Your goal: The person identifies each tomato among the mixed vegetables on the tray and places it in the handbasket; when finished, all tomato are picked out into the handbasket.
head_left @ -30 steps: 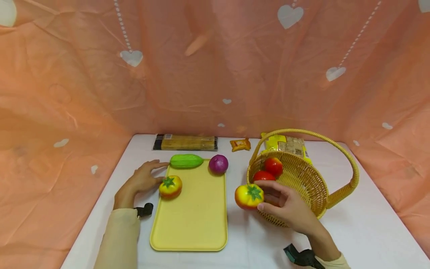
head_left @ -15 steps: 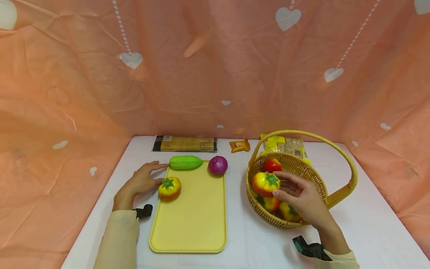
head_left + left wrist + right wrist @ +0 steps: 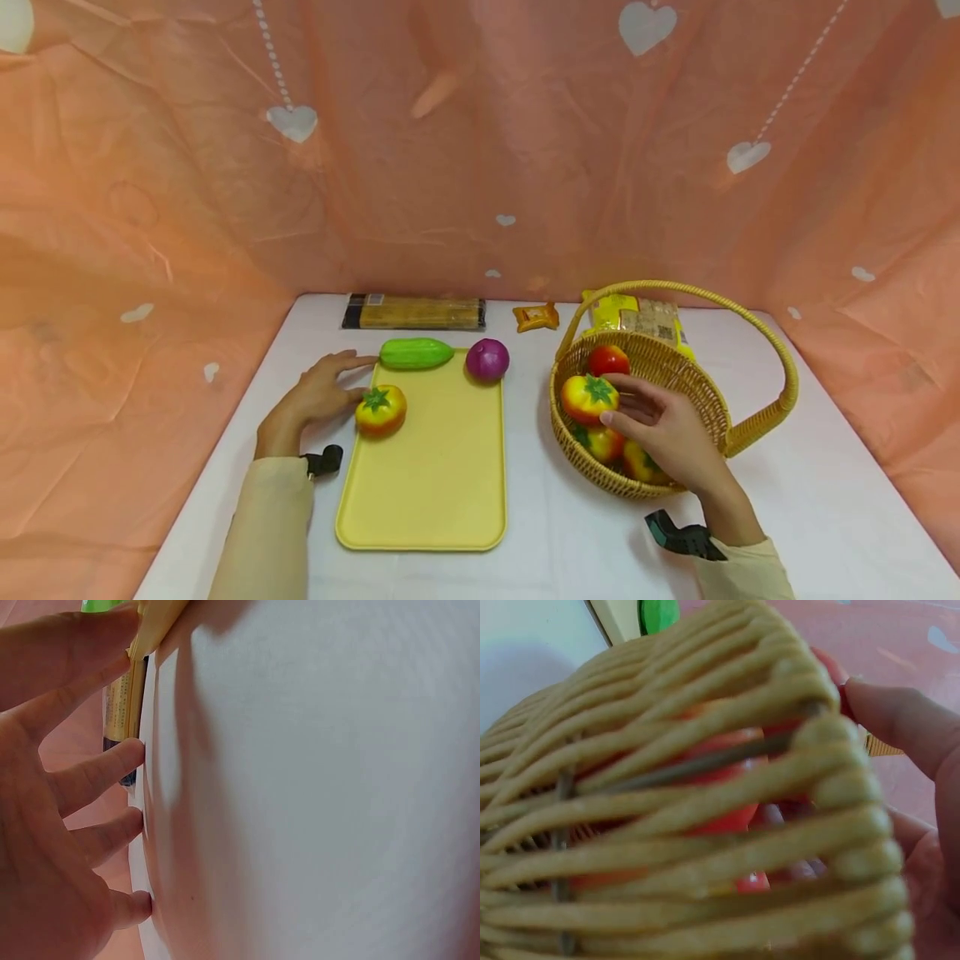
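Observation:
My right hand (image 3: 675, 433) pinches a yellow-and-red tomato (image 3: 587, 402) with a green star-shaped top between thumb and fingers, inside the wicker basket (image 3: 581, 467). Below it lie more tomatoes (image 3: 603, 444), and a red round fruit (image 3: 609, 360) sits behind. In the right wrist view, the basket's weave (image 3: 705, 847) hides most of the held tomato. At the yellow tray's (image 3: 427, 492) left edge, my left hand (image 3: 315, 396) rests with fingers spread, one fingertip by a green cucumber (image 3: 416, 353), the thumb beside another tomato (image 3: 381, 411). In the left wrist view, several fingertips (image 3: 131, 754) meet the white tablecloth.
A purple onion (image 3: 487, 360) sits at the tray's far right corner. Along the back lie a long packet of sticks (image 3: 420, 313), a small orange packet (image 3: 536, 317) and a yellow bag (image 3: 637, 317) behind the basket. The basket's tall handle (image 3: 787, 375) arches over it.
My right hand carried the tomato from in front of the basket's left rim to the right and back, into the basket, then lowered it slightly. The left hand has stayed in place.

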Tool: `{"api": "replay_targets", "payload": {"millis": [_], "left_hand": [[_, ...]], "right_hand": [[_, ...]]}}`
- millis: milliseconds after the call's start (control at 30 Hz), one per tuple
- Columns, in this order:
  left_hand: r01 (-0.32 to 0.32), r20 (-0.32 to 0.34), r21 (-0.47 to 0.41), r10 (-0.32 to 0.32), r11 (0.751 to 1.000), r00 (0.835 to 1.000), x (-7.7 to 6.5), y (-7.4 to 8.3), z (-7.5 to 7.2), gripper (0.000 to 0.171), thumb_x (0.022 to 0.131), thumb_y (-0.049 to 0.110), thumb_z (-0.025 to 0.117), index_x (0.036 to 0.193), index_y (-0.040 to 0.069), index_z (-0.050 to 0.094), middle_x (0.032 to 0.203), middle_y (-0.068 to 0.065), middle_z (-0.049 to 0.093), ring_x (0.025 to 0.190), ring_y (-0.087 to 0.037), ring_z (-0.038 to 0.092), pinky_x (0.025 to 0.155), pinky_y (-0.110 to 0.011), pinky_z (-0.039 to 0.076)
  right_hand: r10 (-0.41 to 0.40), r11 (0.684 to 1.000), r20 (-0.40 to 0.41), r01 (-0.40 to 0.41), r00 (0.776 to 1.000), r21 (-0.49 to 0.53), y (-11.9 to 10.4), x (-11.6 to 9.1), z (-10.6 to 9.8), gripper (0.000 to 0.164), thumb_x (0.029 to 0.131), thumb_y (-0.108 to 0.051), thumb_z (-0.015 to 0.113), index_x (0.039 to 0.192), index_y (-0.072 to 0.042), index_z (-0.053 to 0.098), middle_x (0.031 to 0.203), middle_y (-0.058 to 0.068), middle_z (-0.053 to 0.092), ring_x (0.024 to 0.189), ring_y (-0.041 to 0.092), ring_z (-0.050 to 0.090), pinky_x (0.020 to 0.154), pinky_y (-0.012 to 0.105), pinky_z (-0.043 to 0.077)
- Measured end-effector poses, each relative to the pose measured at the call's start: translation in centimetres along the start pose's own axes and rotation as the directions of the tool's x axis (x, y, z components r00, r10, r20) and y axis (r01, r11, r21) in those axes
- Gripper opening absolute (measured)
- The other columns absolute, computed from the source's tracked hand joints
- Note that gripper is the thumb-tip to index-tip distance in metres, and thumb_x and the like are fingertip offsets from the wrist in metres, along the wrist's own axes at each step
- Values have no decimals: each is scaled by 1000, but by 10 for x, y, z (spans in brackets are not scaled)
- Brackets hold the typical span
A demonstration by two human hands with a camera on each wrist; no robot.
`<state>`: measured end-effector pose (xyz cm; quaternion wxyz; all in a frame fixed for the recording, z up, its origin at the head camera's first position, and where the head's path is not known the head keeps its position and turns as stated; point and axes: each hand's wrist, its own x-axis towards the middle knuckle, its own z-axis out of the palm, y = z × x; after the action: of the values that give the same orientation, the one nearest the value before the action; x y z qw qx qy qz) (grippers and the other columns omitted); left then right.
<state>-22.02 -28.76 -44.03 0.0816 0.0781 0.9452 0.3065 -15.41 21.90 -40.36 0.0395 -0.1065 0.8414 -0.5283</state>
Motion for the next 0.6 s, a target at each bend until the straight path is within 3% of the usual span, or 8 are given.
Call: {"api": "replay_targets", "payload": {"millis": [233, 467, 600], "left_hand": [[0, 5, -7, 0, 1000, 1000, 3, -1, 0, 56, 100, 19, 74, 154, 9, 63, 169, -36, 38, 158, -63, 27, 121, -89, 11], [1, 19, -12, 0, 1000, 1000, 5, 0, -2, 56, 101, 19, 74, 155, 8, 61, 169, -37, 36, 158, -63, 26, 120, -90, 11], [-9, 15, -6, 9, 1000, 1000, 5, 0, -2, 56, 101, 20, 76, 154, 8, 62, 168, -38, 37, 157, -64, 27, 118, -91, 12]], "right_hand": [[-11, 998, -8, 11, 1000, -64, -2, 7, 6, 52, 99, -23, 84, 147, -11, 68, 143, 20, 71, 127, 38, 74, 98, 27, 63], [-17, 987, -37, 11, 999, -161, -5, 7, 2, 52, 99, -25, 84, 147, -10, 68, 139, 19, 74, 124, 36, 76, 97, 27, 64], [-22, 974, -49, 10, 999, -225, -7, 4, -5, 54, 99, -26, 85, 147, -9, 68, 138, 20, 74, 124, 37, 76, 99, 37, 64]]}}
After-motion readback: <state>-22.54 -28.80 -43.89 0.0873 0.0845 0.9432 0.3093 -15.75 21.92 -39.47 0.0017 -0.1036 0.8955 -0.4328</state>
